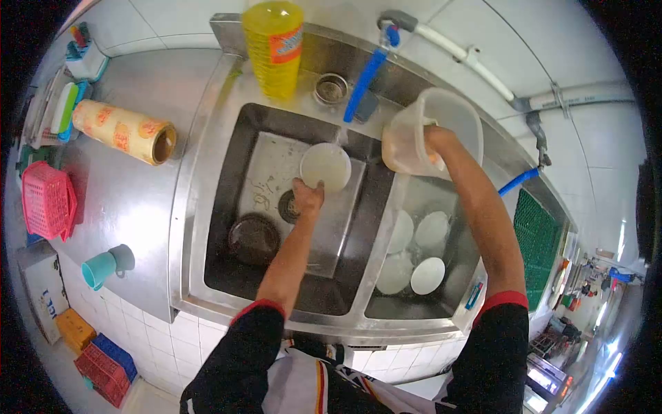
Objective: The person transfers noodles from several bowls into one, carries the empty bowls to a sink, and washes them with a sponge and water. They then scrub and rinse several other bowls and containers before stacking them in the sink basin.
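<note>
My left hand [308, 196] grips the near rim of a white bowl [325, 167] over the left sink basin [276, 155]. The end of the blue tap hose [365, 86] is just above the bowl's far edge, with water at its mouth. My right hand [437, 143] reaches inside a translucent plastic container [452, 110] at the back of the right basin; its fingers are partly hidden, and what they hold is too small to tell. A dark round object [254, 239] lies in the left basin. Several white bowls [428, 275] sit in the right basin.
A yellow liquid bottle [276, 52] and a metal strainer cup [331, 89] stand behind the left basin. On the left counter are a wrapped roll [124, 131], a pink basket [48, 199] and a teal mug [98, 270]. A green mat [536, 238] lies at the right.
</note>
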{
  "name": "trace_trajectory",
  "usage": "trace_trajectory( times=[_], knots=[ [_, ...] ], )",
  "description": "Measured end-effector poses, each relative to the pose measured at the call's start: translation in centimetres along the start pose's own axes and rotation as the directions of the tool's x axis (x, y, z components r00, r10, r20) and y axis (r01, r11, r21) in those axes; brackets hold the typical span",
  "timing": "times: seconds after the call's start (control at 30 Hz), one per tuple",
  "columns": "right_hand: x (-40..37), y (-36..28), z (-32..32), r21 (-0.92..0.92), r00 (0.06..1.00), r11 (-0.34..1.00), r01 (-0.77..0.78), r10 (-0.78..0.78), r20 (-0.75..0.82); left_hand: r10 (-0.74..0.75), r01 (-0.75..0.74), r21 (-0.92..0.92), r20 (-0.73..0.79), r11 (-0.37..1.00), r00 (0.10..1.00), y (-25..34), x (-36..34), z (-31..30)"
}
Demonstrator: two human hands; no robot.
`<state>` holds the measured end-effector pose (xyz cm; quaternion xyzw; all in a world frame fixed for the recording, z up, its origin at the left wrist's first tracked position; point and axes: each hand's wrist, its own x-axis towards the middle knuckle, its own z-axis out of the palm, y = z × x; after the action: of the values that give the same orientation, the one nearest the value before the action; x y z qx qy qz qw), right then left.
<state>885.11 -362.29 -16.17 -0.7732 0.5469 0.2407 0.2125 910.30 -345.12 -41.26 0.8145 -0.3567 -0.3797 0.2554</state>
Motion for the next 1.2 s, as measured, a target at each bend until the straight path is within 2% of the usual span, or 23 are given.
trace_trajectory(
  times=[0.03, 0.17, 0.23, 0.27, 0.3, 0.4, 0.47, 0.5, 0.53, 0.57, 0.6, 0.67, 0.7, 0.73, 0.77, 0.8, 0.87, 0.93, 0.97, 1.03, 1.13, 1.17, 1.2],
  knots=[
    [-0.1, 0.4, 0.1, 0.005, 1.0, 1.0, 0.015, -0.015, -0.016, 0.002, -0.002, -0.015, 0.022, 1.0, 1.0, -0.5, 0.8, 0.5],
    [-3.0, -0.9, -3.4, -0.199, 0.999, 0.979, -0.053, 0.049, -0.021, -0.012, 0.017, -0.057, 0.087, 0.998, 0.996, -0.1, 1.9, 0.9],
    [-7.2, -2.3, -5.8, -0.078, 0.931, 0.995, 0.065, -0.088, -0.353, 0.301, -0.302, -0.03, -0.046, 0.953, 0.953, -0.9, 2.5, 1.8],
    [-9.1, -2.7, -6.7, 0.058, 0.903, 0.998, -0.005, 0.029, -0.429, 0.446, -0.448, 0.002, -0.101, 0.894, 0.889, -1.5, 2.3, 2.2],
    [-10.9, -3.2, -7.1, 0.201, 0.86, 0.977, -0.067, 0.159, -0.485, 0.459, -0.459, 0.021, -0.068, 0.888, 0.886, -1.1, 1.9, 1.9],
    [-15.3, -6.5, -7.7, 0.643, 0.693, 0.764, 0.053, 0.435, -0.574, 0.496, -0.497, 0.039, 0.027, 0.867, 0.868, 2.0, 2.7, 1.6],
    [-17.8, -8.0, -6.1, 0.737, 0.587, 0.667, 0.106, 0.557, -0.588, 0.507, -0.51, 0.002, 0.103, 0.86, 0.856, 2.7, 3.5, 2.2],
    [-18.9, -8.9, -5.1, 0.775, 0.529, 0.616, 0.141, 0.615, -0.585, 0.508, -0.522, 0.045, 0.177, 0.852, 0.843, 3.4, 3.3, 1.4],
    [-19.4, -10.3, -4.0, 0.797, 0.502, 0.487, 0.357, 0.619, -0.604, 0.505, -0.537, 0.086, 0.246, 0.839, 0.828, 4.3, 3.3, 0.6],
    [-20.0, -11.7, -2.8, 0.814, 0.484, 0.433, 0.387, 0.656, -0.579, 0.496, -0.553, 0.127, 0.314, 0.824, 0.81, 5.5, 3.1, -0.4],
    [-20.8, -12.7, -1.4, 0.831, 0.47, 0.375, 0.411, 0.693, -0.546, 0.515, -0.57, 0.134, 0.299, 0.811, 0.803, 6.1, 2.5, -1.3],
    [-21.1, -13.4, 4.2, 0.895, 0.505, 0.249, 0.37, 0.755, -0.419, 0.551, -0.604, 0.156, 0.279, 0.782, 0.786, 7.0, 1.0, -3.5],
    [-20.9, -14.6, 6.3, 0.933, 0.588, 0.186, 0.307, 0.734, -0.34, 0.613, -0.669, 0.18, 0.283, 0.722, 0.738, 7.3, -0.3, -5.2],
    [-20.2, -16.3, 8.1, 0.938, 0.674, 0.03, 0.346, 0.688, -0.271, 0.673, -0.729, 0.204, 0.284, 0.653, 0.683, 8.1, -1.6, -7.1],
    [-19.0, -18.0, 9.5, 0.942, 0.712, -0.117, 0.315, 0.685, -0.153, 0.725, -0.782, 0.23, 0.293, 0.579, 0.623, 8.3, -2.5, -8.7],
    [-17.4, -19.7, 11.1, 0.923, 0.746, -0.262, 0.282, 0.664, -0.039, 0.739, -0.789, 0.228, 0.278, 0.57, 0.614, 8.2, -3.0, -9.9],
    [-12.5, -22.0, 17.6, 0.91, 0.824, -0.3, 0.287, 0.562, -0.074, 0.771, -0.805, 0.22, 0.237, 0.55, 0.591, 8.3, -3.5, -11.7],
    [-7.5, -26.1, 22.0, 0.942, 0.789, 0.071, 0.328, 0.528, -0.314, 0.657, -0.695, 0.101, 0.252, 0.712, 0.71, 9.7, -4.1, -13.9],
    [-6.7, -28.6, 22.6, 0.888, 0.749, 0.324, 0.326, 0.485, -0.452, 0.588, -0.619, 0.045, 0.265, 0.784, 0.764, 9.8, -4.4, -14.6],
    [-5.2, -32.3, 23.6, 0.598, 0.668, 0.754, 0.271, 0.3, -0.681, 0.583, -0.621, 0.095, 0.258, 0.778, 0.77, 8.5, -3.7, -16.1],
    [-4.7, -30.4, 23.8, 0.338, 0.686, 0.929, 0.147, 0.151, -0.712, 0.557, -0.601, 0.163, 0.247, 0.783, 0.793, 5.5, -3.0, -18.2],
    [-4.0, -29.9, 23.4, 0.335, 0.663, 0.928, 0.165, 0.147, -0.734, 0.547, -0.593, 0.182, 0.248, 0.784, 0.8, 4.8, -2.8, -18.6],
    [-3.4, -29.2, 22.5, 0.33, 0.638, 0.927, 0.178, 0.147, -0.756, 0.541, -0.567, 0.222, 0.171, 0.793, 0.823, 5.2, -3.1, -18.6]
  ],
)
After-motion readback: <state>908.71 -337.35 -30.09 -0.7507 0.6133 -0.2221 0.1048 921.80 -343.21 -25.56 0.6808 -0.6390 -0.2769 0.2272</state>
